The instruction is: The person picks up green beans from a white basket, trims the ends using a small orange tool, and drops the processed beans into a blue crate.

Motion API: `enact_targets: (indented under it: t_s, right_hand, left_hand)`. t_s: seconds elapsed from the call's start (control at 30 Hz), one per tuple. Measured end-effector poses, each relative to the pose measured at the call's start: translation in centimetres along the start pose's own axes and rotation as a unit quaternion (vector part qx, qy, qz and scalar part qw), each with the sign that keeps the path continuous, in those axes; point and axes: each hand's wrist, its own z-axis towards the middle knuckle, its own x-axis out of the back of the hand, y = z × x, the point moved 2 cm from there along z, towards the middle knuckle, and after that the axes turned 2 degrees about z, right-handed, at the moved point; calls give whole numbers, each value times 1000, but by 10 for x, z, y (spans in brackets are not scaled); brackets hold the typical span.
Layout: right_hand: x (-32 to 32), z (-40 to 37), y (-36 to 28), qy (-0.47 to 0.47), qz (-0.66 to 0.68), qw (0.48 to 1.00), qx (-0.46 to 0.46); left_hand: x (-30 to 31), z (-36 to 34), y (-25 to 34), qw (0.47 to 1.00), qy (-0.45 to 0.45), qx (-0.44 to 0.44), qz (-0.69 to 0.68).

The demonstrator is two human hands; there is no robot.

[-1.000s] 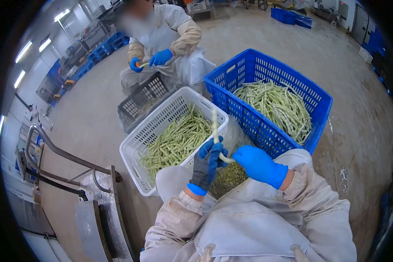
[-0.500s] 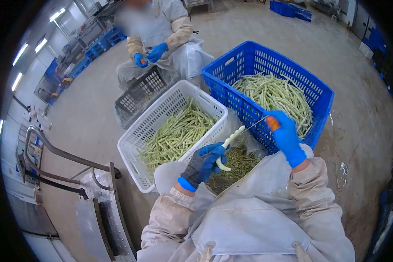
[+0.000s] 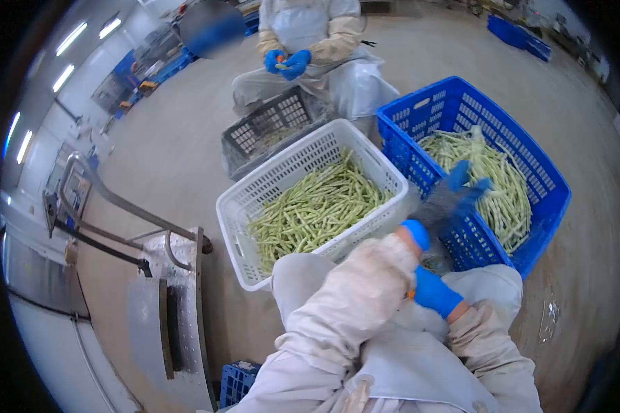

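Note:
My left hand, in a grey and blue glove, reaches across to the near wall of the blue basket. Its fingers are spread and smeared by motion; I see nothing between them. Long pale-green beans are heaped in that basket beyond the fingers. Below the left wrist, my right hand, in a blue glove, is closed around an orange-handled knife. Only a bit of the handle shows; the blade is hidden behind my left sleeve. More green beans fill the white basket left of my hands.
Across from me sits a person whose blue-gloved hands hold a small item. A dark crate stands between us. A metal trolley is on my left, with a blue crate near it. A clear plastic scrap lies on the floor.
My left hand has swung right to the blue basket, and the bean it held is no longer seen. My right hand has dropped lower. The view has shifted, so the baskets appear farther right.

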Motion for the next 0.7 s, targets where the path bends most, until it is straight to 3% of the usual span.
enact_targets:
  t_s: [0.03,0.07,0.13,0.2,0.23,0.27,0.3,0.37,0.4,0.43,0.47,0.5,0.57,0.63,0.67,0.7]
  right_hand:
    - [-20,-10,11,-82,-1,991,-106]
    - [-12,-10,1,-123,-17,988,-90]
    - [-4,-11,-6,-168,-30,983,-68]
    - [-7,-18,9,-170,-132,973,-79]
    - [-5,-12,4,-175,-130,973,-77]
    - [-1,-7,-6,-227,-119,960,-113]
    - [3,-2,-13,-277,-109,943,-151]
    - [0,-2,-21,-260,-88,951,-141]
    - [-2,-2,-23,-271,-66,948,-155]
    - [-5,0,-23,-282,-44,943,-170]
    - [-7,3,-20,-289,-42,940,-174]
    - [-11,4,-18,-324,-65,931,-156]
    - [-16,10,-16,-364,-86,917,-141]
    - [-13,16,-19,-315,-38,940,-124]
    - [-11,19,-20,-322,-36,937,-128]
    - [-10,23,-21,-328,-17,932,-157]
  left_hand:
    - [-9,11,7,997,42,31,63]
    - [2,11,6,996,52,31,65]
    - [25,5,8,940,72,-95,319]
    - [81,-2,1,990,-96,48,94]
    - [113,-23,8,975,-44,199,92]
    - [154,-33,-19,979,-21,176,98]
    - [194,-53,-34,961,32,194,196]
    - [269,-95,-59,937,125,276,172]
    - [309,-122,-86,924,182,275,191]
    - [336,-140,-88,869,153,291,370]
    - [353,-161,-103,870,213,307,322]
    - [361,-173,-107,847,216,345,343]
    - [379,-191,-155,868,163,344,318]
    - [364,-195,-179,883,82,345,307]
    - [353,-186,-186,885,52,413,207]
    - [348,-176,-202,882,7,390,266]
